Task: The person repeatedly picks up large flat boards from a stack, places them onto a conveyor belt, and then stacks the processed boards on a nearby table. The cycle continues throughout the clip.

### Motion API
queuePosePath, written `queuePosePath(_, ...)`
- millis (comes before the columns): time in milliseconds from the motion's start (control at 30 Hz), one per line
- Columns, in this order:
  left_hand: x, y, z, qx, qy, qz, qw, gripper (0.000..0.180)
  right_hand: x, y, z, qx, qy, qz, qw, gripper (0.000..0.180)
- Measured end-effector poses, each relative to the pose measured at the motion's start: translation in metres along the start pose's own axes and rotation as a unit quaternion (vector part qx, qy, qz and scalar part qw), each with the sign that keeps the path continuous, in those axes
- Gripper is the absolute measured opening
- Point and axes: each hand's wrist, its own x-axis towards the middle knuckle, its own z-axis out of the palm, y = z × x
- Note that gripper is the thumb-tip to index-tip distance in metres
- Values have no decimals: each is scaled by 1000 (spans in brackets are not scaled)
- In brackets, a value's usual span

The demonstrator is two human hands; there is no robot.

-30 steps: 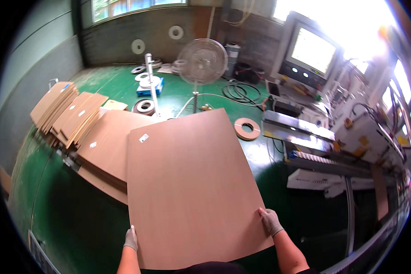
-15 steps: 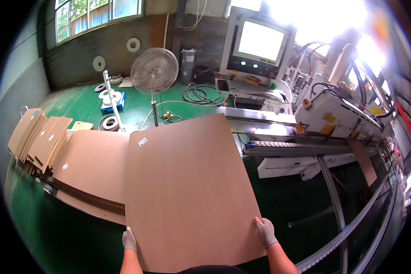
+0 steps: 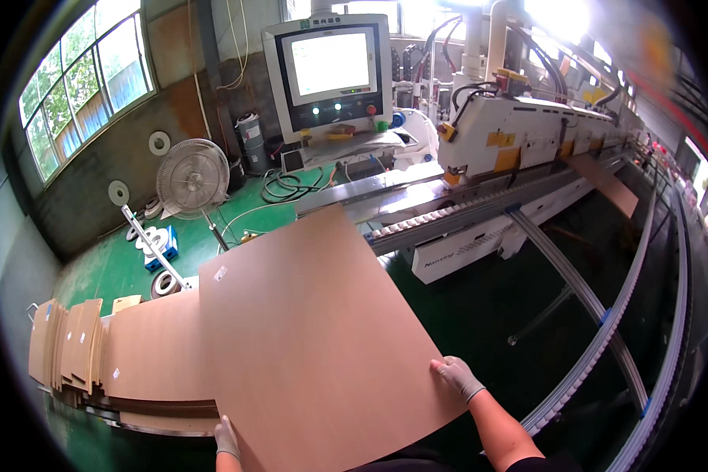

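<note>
Workshop, long white machine [image 3: 527, 132], control screen [image 3: 330, 64], stacked brown boards [image 3: 156, 350]

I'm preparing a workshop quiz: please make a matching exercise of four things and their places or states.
1. Large flat brown board
2. Pale-gloved right hand
3. Round wire-caged fan
4. White-framed control panel

A. Left of the control panel
B. Brightly lit
C. Gripped at both sides
D. At the board's right edge

Pairs: 1-C, 2-D, 3-A, 4-B

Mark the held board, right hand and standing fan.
Held board [image 3: 320, 334]: head view, on its broad face.
Right hand [image 3: 458, 377]: head view, back of the glove.
Standing fan [image 3: 193, 180]: head view, centre of the grille.
</note>
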Motion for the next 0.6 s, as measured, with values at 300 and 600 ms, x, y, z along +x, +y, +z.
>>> queuePosePath(300, -38, 112, 3, 203, -85, 164, 962, 54, -11, 70, -117, 458, -182, 6, 870, 43)
queuePosePath(600, -106, 120, 124, -36, -189, 72, 979, 46, -38, 161, -86, 700, 1, -8, 714, 69)
